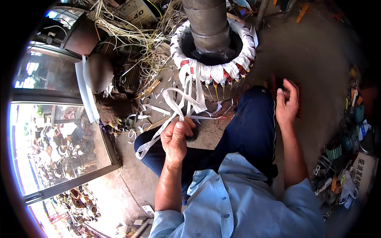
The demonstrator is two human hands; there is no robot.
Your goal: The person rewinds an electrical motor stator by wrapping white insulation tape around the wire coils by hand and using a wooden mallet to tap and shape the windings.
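My left hand (174,137) is closed around a length of white cloth tape (170,97), whose loops rise from the fist and trail down over my left knee. Strands of this tape run up to the near side of a motor stator (217,92). White wrapping (247,53) covers most of its winding ring, with dark red patches showing between the turns. A thick metal cylinder (208,27) stands inside the ring. Beside my right knee, my right hand (288,104) hangs with loosely bent fingers, the thumb apart from them; I see nothing in it.
Tangled pale wires (135,37) and tape scraps litter the floor at the left. A framed glass panel (75,146) stands farther left. Tools and parts (337,174) pile up along the right side, near a lettered board (365,170). A reddish object (299,107) lies behind my right hand.
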